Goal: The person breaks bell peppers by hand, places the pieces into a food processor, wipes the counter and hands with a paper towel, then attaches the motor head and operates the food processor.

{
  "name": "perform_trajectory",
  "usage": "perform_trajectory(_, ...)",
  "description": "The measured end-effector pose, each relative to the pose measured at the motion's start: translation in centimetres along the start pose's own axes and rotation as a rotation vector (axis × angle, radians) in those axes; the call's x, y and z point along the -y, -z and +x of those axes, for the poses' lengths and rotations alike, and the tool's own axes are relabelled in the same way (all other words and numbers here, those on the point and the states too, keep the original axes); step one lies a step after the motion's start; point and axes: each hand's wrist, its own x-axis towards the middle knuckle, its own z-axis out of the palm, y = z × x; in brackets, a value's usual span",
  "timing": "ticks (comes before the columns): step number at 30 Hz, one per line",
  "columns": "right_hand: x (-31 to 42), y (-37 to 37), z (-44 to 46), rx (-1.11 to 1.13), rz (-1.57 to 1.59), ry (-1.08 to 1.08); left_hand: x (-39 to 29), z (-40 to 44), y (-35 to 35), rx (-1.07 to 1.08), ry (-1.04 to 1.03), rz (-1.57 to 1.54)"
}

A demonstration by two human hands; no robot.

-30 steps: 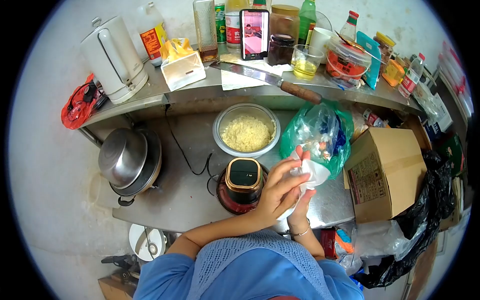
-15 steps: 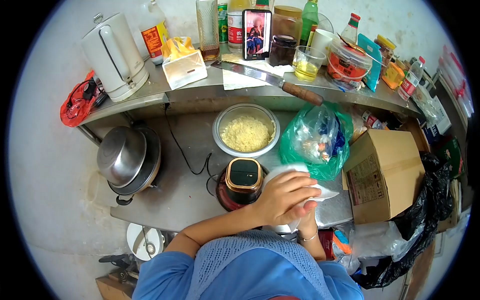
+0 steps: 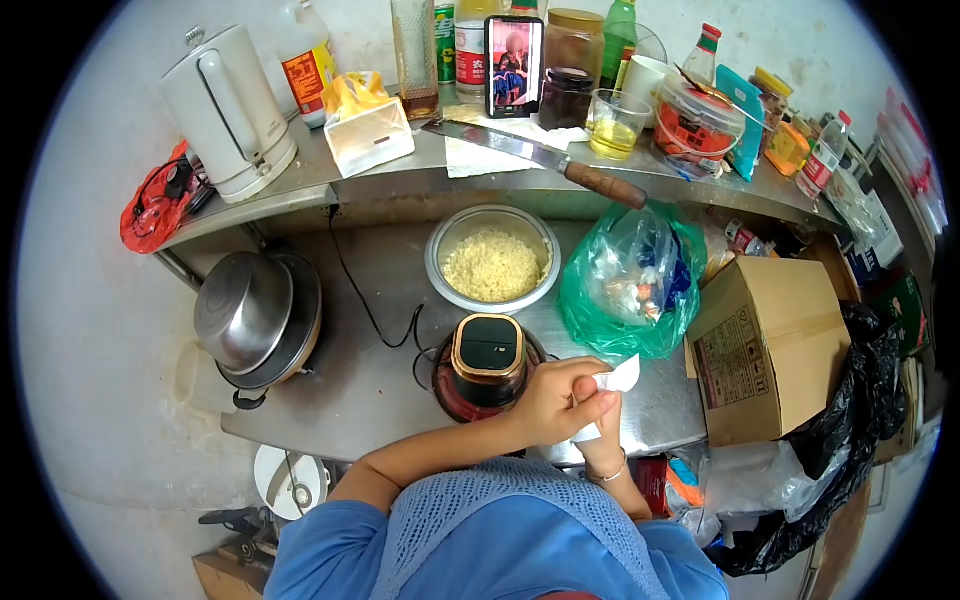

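Observation:
My left hand [image 3: 558,398] is closed around a crumpled white paper towel [image 3: 622,375], its thumb and fingers wrapped over it. Part of the towel sticks out at the upper right, and another bit shows below the thumb. Under it, my right hand [image 3: 603,446] touches the towel and the left hand; its fingers are mostly hidden. A bracelet circles the right wrist. Just left of the hands stands a black appliance head with a gold rim [image 3: 488,345], on a dark red base. Behind it is a metal bowl [image 3: 434,282] of pale yellow chopped food [image 3: 490,265].
A green plastic bag [image 3: 585,305] and a cardboard box [image 3: 770,350] stand to the right. Stacked pans [image 3: 245,310] sit at left. On the shelf above, a knife [image 3: 540,155] has its wooden handle over the edge, near a phone [image 3: 513,70], bottles and a kettle [image 3: 230,110].
The paper towel, spread between the hands before, is now bunched up in them. My left hand has moved slightly and its fingers have curled in. The surrounding things stay in place.

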Motion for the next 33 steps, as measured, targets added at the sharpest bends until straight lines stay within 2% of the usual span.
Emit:
perform_trajectory(2, 0.0, -0.5, 0.1, -0.038, 0.089, -0.071, 0.6, -0.3, -0.2, -0.048, 0.053, -0.143)
perform_trajectory(4, 0.3, -1.0, 0.3, -0.138, 0.34, -0.122, 0.8, -0.3, 0.1, -0.02, 0.017, -0.131)
perform_trajectory(10, 0.5, 0.2, 1.4, -0.033, 0.585, -0.256, 1.3, -1.0, -0.5, -0.033, -0.135, -0.114)
perform_trajectory(12, 0.3, 0.2, 1.4, -0.062, 0.592, -0.246, 1.4, -1.4, -0.9, -0.107, 0.037, -0.14)
perform_trajectory(13, 0.5, 0.0, 1.4, -0.127, 0.738, -0.356, 1.3, -1.6, -0.8, -0.093, 0.125, -0.193)
perform_trajectory(14, 0.9, -0.1, 1.4, -0.192, 0.884, -0.468, 1.3, -1.7, -0.9, -0.092, 0.126, -0.194)
perform_trajectory(16, 0.5, 0.4, 1.1, -0.162, 0.871, -0.455, 1.4, -1.9, -1.2, -0.168, 0.205, -0.195)
perform_trajectory(18, -1.4, 0.4, 0.4, -0.322, 0.559, -0.32, 2.4, -2.3, -1.7, -0.191, 0.235, -0.189)
perform_trajectory(19, -1.6, 1.0, -0.1, -0.216, 0.231, -0.145, 2.8, -2.4, -1.9, -0.228, 0.312, -0.256)
perform_trajectory(20, -1.3, 0.1, -0.4, -0.322, 0.01, -0.072, 3.3, -2.5, -2.0, -0.261, 0.391, -0.323)
perform_trajectory(21, -1.7, 0.0, -0.3, -0.327, -0.228, 0.146, 3.2, -2.0, -1.9, -0.289, 0.435, -0.487)
perform_trajectory(22, -2.1, 0.3, -0.3, -0.348, -0.483, 0.342, 2.8, -2.0, -1.7, -0.25, 0.508, -0.464)
perform_trajectory(24, -1.4, 0.7, -0.1, -0.169, -0.668, 0.401, 2.8, -2.2, -1.9, -0.26, 0.727, -1.108)
perform_trajectory(26, -3.1, 0.5, -0.9, -0.105, -0.639, 0.37, 1.4, -2.1, -1.8, -0.224, 0.874, -0.966)
perform_trajectory(28, -6.4, 0.8, -2.1, -0.11, -0.663, 0.371, 4.5, -3.9, -1.2, -0.1, 0.935, -1.124)
perform_trajectory(30, -7.8, 0.5, -3.0, -0.198, -0.662, 0.396, 4.0, -4.2, -1.7, -0.051, 0.953, -1.012)
perform_trajectory(32, -8.5, 0.8, -4.0, -0.183, -0.611, 0.315, 3.5, -4.3, -2.2, -0.014, 0.999, -0.993)
perform_trajectory(33, -9.6, 1.0, -4.4, -0.277, -0.587, 0.227, 3.3, -4.5, -2.0, 0.047, 1.027, -0.927)
